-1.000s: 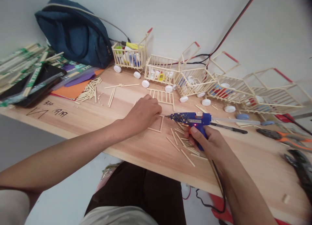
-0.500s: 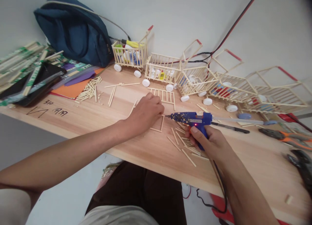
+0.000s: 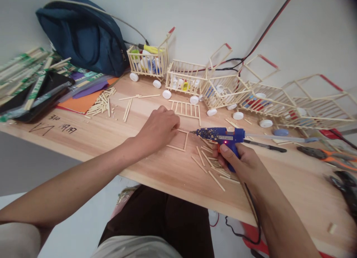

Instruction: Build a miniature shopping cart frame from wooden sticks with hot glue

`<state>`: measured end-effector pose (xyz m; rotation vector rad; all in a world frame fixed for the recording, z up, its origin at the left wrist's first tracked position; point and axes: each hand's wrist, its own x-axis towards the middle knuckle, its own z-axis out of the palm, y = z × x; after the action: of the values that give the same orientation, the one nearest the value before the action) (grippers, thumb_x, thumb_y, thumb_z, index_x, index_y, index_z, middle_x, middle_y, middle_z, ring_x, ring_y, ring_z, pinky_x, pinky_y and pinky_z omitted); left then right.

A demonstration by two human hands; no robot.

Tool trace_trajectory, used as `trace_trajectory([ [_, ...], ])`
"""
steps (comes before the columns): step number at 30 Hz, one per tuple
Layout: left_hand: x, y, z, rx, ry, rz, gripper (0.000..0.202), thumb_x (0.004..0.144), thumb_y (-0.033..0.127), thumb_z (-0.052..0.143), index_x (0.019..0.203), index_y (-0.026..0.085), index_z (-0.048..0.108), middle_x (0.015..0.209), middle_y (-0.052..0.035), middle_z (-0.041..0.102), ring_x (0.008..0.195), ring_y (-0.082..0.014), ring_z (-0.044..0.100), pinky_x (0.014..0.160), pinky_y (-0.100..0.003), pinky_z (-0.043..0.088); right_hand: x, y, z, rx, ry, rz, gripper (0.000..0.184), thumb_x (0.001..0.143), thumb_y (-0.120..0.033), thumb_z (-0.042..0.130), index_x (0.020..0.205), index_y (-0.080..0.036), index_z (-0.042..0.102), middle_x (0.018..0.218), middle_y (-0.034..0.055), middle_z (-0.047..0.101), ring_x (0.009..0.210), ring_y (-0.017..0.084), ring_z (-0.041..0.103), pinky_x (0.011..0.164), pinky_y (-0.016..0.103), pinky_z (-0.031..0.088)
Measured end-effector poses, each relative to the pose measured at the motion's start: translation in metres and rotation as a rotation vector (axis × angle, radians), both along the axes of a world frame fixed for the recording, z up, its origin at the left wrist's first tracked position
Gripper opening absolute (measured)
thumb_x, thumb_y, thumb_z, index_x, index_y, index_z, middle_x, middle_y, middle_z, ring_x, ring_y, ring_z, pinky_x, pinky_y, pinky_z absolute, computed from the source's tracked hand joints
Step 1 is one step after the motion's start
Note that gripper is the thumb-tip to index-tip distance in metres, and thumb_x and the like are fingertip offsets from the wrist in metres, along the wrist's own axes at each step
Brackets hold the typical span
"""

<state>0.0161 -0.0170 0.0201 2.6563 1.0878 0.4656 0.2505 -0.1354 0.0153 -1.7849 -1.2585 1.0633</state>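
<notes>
My right hand (image 3: 240, 162) grips a blue glue gun (image 3: 220, 135) with a red light lit; its nozzle points left at a corner of a small square frame of wooden sticks (image 3: 178, 140) lying on the wooden table (image 3: 156, 165). Fingers curled, my left hand (image 3: 159, 128) presses down on the frame's left part. Several loose sticks (image 3: 208, 163) lie under and beside the glue gun. A flat ladder-like stick panel (image 3: 186, 110) lies just beyond the frame.
A row of stick-built carts with white wheels (image 3: 192, 81) stands along the wall. A blue bag (image 3: 80, 34) sits at the back left, beside packets of sticks (image 3: 25, 75) and coloured paper (image 3: 83, 99). Pliers (image 3: 326, 155) and other tools lie at the right.
My left hand has slid a little to the left, uncovering more of the stick frame. The glue gun has backed off slightly to the right.
</notes>
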Motion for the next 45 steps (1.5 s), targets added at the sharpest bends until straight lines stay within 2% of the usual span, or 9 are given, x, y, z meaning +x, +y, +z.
trace_trajectory([
  [3, 0.0, 0.003, -0.001, 0.009, 0.013, -0.007, 0.01, 0.086, 0.015, 0.058, 0.079, 0.015, 0.066, 0.089, -0.0085, 0.068, 0.091, -0.0231, 0.054, 0.086, -0.04, 0.041, 0.002, 0.0, -0.002, -0.009, 0.007, 0.016, 0.052, 0.079, -0.07, 0.06, 0.079, -0.018, 0.062, 0.058, 0.0001, 0.055, 0.047, 0.01, 0.043, 0.042, 0.025, 0.031],
  [8, 0.002, 0.014, -0.002, 0.058, 0.017, -0.05, 0.017, 0.087, 0.011, 0.053, 0.088, 0.017, 0.069, 0.093, -0.0071, 0.069, 0.091, -0.0214, 0.055, 0.083, -0.036, 0.039, 0.003, 0.001, -0.002, 0.003, -0.025, 0.042, 0.054, 0.079, -0.072, 0.058, 0.078, -0.019, 0.063, 0.056, 0.0003, 0.054, 0.046, 0.012, 0.044, 0.043, 0.026, 0.033],
  [12, 0.008, 0.019, -0.001, 0.105, 0.11, -0.088, 0.02, 0.089, 0.016, 0.053, 0.079, 0.018, 0.069, 0.085, -0.0068, 0.069, 0.086, -0.0217, 0.053, 0.073, -0.034, 0.035, 0.002, 0.001, 0.0, 0.001, -0.04, 0.042, 0.053, 0.08, -0.072, 0.057, 0.079, -0.019, 0.063, 0.057, 0.0007, 0.055, 0.047, 0.012, 0.044, 0.044, 0.026, 0.034],
  [16, 0.014, 0.021, -0.002, 0.12, 0.142, -0.119, 0.019, 0.09, 0.015, 0.053, 0.077, 0.017, 0.067, 0.084, -0.0061, 0.068, 0.081, -0.0211, 0.053, 0.067, -0.034, 0.03, 0.004, 0.002, -0.002, -0.015, -0.041, 0.068, 0.054, 0.08, -0.073, 0.056, 0.079, -0.019, 0.062, 0.057, 0.0009, 0.055, 0.048, 0.013, 0.045, 0.044, 0.026, 0.033],
  [25, 0.015, 0.03, -0.009, 0.115, 0.136, -0.189, 0.016, 0.088, 0.009, 0.052, 0.08, 0.018, 0.064, 0.084, -0.007, 0.067, 0.091, -0.0241, 0.051, 0.072, -0.035, 0.03, 0.001, 0.002, 0.002, -0.006, -0.024, 0.049, 0.056, 0.077, -0.074, 0.059, 0.076, -0.019, 0.06, 0.057, 0.0007, 0.055, 0.048, 0.012, 0.045, 0.044, 0.026, 0.033],
  [31, 0.015, 0.027, -0.006, 0.11, 0.158, -0.174, 0.019, 0.09, 0.008, 0.047, 0.08, 0.017, 0.062, 0.087, -0.0077, 0.067, 0.092, -0.0247, 0.05, 0.073, -0.036, 0.029, 0.0, 0.001, 0.005, -0.013, -0.03, 0.053, 0.055, 0.077, -0.073, 0.059, 0.076, -0.019, 0.059, 0.058, 0.0006, 0.054, 0.049, 0.012, 0.046, 0.045, 0.025, 0.034],
  [36, 0.015, 0.025, -0.007, 0.074, 0.175, -0.125, 0.015, 0.088, 0.008, 0.052, 0.08, 0.016, 0.062, 0.089, -0.0074, 0.067, 0.091, -0.0242, 0.05, 0.072, -0.034, 0.028, 0.006, 0.001, -0.002, -0.015, -0.034, 0.069, 0.055, 0.08, -0.073, 0.056, 0.079, -0.018, 0.061, 0.058, 0.0007, 0.055, 0.048, 0.012, 0.045, 0.044, 0.025, 0.033],
  [41, 0.014, 0.028, -0.008, 0.168, 0.147, -0.157, 0.012, 0.088, 0.014, 0.06, 0.077, 0.018, 0.063, 0.081, -0.0039, 0.068, 0.089, -0.0234, 0.051, 0.072, -0.034, 0.027, 0.009, 0.001, -0.009, -0.013, -0.034, 0.057, 0.055, 0.081, -0.072, 0.055, 0.079, -0.018, 0.061, 0.055, -0.0006, 0.053, 0.047, 0.01, 0.044, 0.043, 0.024, 0.031],
  [45, 0.017, 0.027, -0.001, 0.273, 0.247, -0.197, 0.016, 0.089, 0.011, 0.058, 0.076, 0.016, 0.066, 0.08, -0.0054, 0.07, 0.088, -0.0229, 0.054, 0.074, -0.035, 0.029, 0.008, 0.001, -0.009, -0.006, -0.03, 0.057, 0.056, 0.08, -0.073, 0.056, 0.078, -0.018, 0.06, 0.055, -0.0005, 0.054, 0.048, 0.01, 0.044, 0.044, 0.024, 0.032],
])
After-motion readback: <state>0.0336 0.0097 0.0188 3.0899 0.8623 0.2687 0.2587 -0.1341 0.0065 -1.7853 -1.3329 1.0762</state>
